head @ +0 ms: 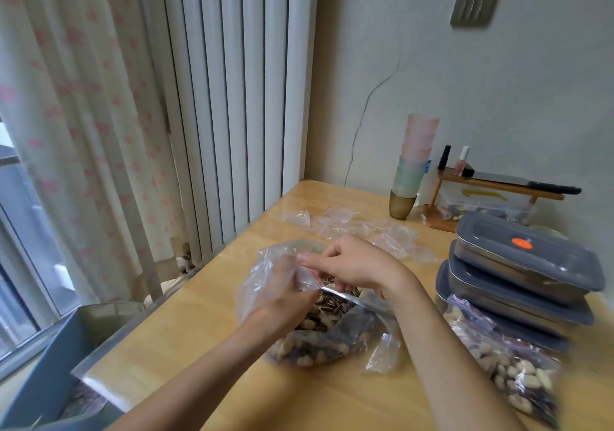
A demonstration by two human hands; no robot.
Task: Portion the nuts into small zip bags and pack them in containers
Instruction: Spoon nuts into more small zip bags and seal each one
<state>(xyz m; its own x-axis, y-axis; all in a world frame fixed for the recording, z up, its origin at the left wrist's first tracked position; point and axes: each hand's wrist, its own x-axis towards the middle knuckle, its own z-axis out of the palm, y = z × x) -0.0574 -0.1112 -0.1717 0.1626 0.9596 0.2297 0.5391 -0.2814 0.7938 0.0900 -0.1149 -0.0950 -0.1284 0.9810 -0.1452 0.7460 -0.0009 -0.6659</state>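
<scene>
A big clear plastic bag of mixed nuts and seeds lies on the wooden table in front of me. My left hand is partly inside its open mouth, seen through the plastic. My right hand pinches a small zip bag at the big bag's mouth, together with the left fingers. Several empty small zip bags lie scattered further back. Filled zip bags of nuts rest at the right. Three grey lidded containers are stacked behind them.
A stack of pastel cups stands at the back by the wall, next to a small wooden shelf with nail polish bottles. A curtain and white vertical slats rise on the left. A grey-blue box sits at the lower left.
</scene>
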